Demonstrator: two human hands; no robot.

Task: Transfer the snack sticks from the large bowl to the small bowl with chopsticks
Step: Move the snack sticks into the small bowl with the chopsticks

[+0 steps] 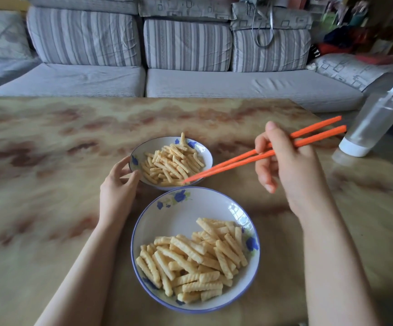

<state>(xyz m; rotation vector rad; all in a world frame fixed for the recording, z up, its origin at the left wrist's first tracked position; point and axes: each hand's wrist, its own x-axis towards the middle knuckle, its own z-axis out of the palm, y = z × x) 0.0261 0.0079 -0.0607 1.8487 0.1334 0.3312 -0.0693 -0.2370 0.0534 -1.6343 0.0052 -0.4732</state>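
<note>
Snack sticks (190, 262) lay in the large bowl (181, 208) and in the small bowl (141, 149). They looked light, ridged and brittle, and were probably best pinched gently at mid-length. The fingers of the right hand (292, 170) pinched the chopsticks (261, 155), while those of the left hand (117, 189) gripped the small bowl's rim.

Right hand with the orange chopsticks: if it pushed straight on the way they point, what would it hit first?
Probably the snack sticks in the small bowl: the right hand aims the orange chopsticks at that pile's near edge. Whether the tips already touch is unclear.

Blue-rimmed large bowl (186, 215) holding ridged snack sticks (190, 260), small bowl (143, 147) just beyond, heaped, orange chopsticks (237, 164) tipped into it
</note>
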